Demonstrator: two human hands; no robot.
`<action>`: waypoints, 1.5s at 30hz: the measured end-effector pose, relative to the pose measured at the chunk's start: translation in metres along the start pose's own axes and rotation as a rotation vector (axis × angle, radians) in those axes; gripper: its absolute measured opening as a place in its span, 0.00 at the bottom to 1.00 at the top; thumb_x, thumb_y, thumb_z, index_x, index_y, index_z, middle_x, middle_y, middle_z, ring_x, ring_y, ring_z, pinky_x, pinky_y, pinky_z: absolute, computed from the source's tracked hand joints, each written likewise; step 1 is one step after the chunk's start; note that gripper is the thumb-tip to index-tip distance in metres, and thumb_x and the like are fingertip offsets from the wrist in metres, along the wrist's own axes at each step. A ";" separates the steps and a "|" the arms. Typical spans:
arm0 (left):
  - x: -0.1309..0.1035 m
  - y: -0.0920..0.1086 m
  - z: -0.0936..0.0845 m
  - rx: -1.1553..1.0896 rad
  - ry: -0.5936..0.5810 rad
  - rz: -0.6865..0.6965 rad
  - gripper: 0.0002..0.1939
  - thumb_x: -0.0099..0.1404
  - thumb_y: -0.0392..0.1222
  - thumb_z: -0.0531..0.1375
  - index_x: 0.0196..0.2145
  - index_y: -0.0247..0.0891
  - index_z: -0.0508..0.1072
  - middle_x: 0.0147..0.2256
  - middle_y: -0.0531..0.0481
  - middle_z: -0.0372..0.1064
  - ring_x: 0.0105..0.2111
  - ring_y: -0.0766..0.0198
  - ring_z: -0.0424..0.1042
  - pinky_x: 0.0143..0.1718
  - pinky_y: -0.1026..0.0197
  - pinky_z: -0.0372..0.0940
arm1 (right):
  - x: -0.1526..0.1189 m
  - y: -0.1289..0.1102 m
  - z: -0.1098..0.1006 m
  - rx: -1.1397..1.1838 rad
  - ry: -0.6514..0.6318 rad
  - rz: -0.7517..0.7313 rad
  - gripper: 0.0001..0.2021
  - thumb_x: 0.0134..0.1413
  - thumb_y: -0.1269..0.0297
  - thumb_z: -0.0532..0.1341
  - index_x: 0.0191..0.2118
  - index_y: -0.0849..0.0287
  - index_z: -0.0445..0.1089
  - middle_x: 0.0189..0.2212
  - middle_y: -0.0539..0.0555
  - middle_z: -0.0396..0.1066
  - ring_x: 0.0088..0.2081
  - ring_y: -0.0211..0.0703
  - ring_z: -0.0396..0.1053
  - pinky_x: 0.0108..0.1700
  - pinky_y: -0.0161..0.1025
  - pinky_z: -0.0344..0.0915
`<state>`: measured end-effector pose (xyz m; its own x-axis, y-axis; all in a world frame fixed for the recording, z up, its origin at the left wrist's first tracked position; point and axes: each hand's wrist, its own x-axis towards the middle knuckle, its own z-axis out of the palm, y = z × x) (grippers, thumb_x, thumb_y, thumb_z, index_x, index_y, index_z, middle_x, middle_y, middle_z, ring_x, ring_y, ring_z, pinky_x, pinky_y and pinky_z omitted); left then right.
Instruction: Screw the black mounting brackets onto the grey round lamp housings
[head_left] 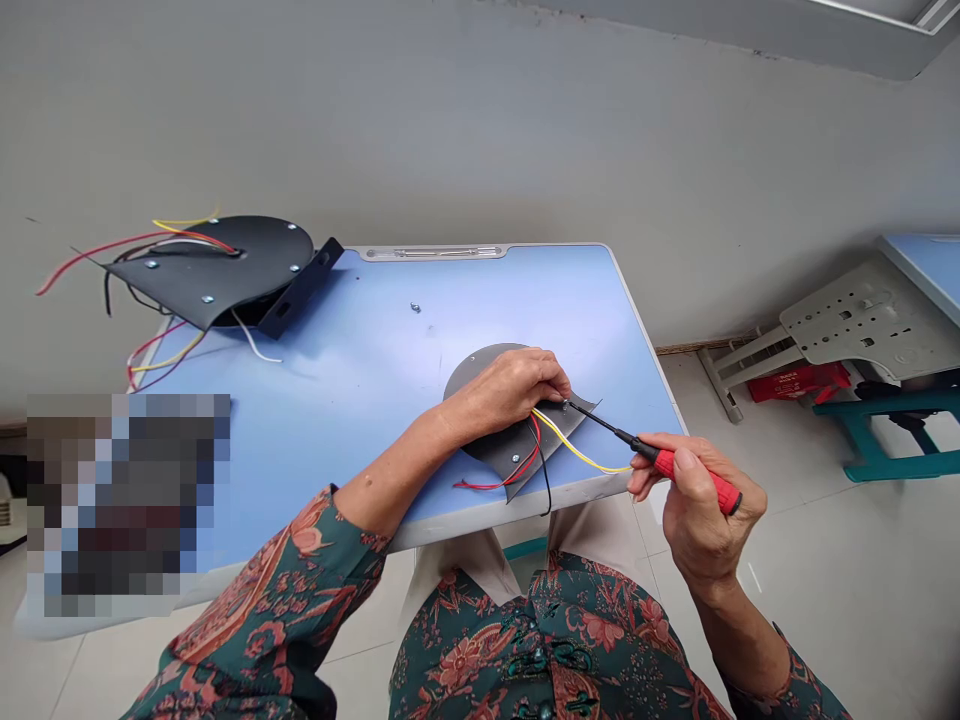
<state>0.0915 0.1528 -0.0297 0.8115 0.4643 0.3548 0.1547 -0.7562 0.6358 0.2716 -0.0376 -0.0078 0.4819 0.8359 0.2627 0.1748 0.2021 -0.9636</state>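
My right hand (709, 505) grips a screwdriver (675, 468) with a red and black handle. Its shaft points left, and the tip meets a small silver screw (566, 404) at the right side of a thin dark-grey plate (484, 375). My left hand (517, 385) lies across that plate, fingers pinched together beside the screwdriver tip; whatever they hold is hidden. Red, black, yellow and white wires (574, 448) come out from under the left hand. Another screw (516, 458) sits in the plate near its lower corner.
On the blue table (360, 400), a similar dark assembly (262, 250) with screws, wires and a slotted bracket stands at the back left. Small metal screws (415, 307) lie near the table's middle. A pixelated patch covers the left front. A teal stool (862, 440) stands at right.
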 end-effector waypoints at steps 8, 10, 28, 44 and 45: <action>0.000 0.001 -0.001 -0.067 0.007 -0.043 0.08 0.68 0.27 0.62 0.36 0.37 0.78 0.34 0.52 0.78 0.37 0.67 0.76 0.40 0.64 0.71 | -0.001 0.002 -0.001 0.040 0.031 -0.031 0.12 0.65 0.63 0.62 0.41 0.60 0.83 0.25 0.54 0.79 0.22 0.43 0.75 0.23 0.41 0.73; 0.000 0.001 -0.001 -0.078 0.005 -0.056 0.08 0.67 0.27 0.62 0.36 0.37 0.78 0.34 0.52 0.78 0.36 0.67 0.77 0.40 0.64 0.71 | -0.001 0.002 -0.001 0.039 0.025 -0.022 0.11 0.65 0.63 0.62 0.41 0.59 0.83 0.26 0.54 0.79 0.22 0.44 0.75 0.22 0.41 0.72; 0.001 0.003 -0.002 -0.126 -0.018 -0.113 0.07 0.67 0.29 0.62 0.36 0.38 0.78 0.35 0.52 0.78 0.37 0.66 0.77 0.42 0.63 0.71 | -0.001 0.013 0.000 0.050 -0.019 -0.153 0.11 0.66 0.68 0.61 0.45 0.56 0.83 0.29 0.52 0.80 0.25 0.42 0.77 0.22 0.39 0.74; 0.000 -0.001 0.002 -0.051 -0.031 -0.017 0.08 0.68 0.28 0.63 0.37 0.38 0.79 0.35 0.51 0.79 0.38 0.64 0.75 0.42 0.61 0.69 | 0.052 -0.053 0.003 -0.387 -0.341 -0.178 0.10 0.63 0.67 0.61 0.33 0.62 0.80 0.19 0.50 0.75 0.20 0.37 0.73 0.24 0.35 0.71; 0.000 -0.001 0.002 -0.046 -0.033 -0.012 0.08 0.68 0.28 0.63 0.37 0.38 0.80 0.35 0.51 0.79 0.38 0.63 0.75 0.42 0.61 0.69 | 0.055 -0.057 0.004 -0.398 -0.355 -0.157 0.11 0.63 0.66 0.61 0.32 0.62 0.79 0.19 0.50 0.74 0.19 0.37 0.72 0.23 0.35 0.70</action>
<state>0.0926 0.1529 -0.0317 0.8281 0.4573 0.3243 0.1394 -0.7283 0.6710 0.2850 -0.0016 0.0611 0.1165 0.9458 0.3030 0.5651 0.1878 -0.8034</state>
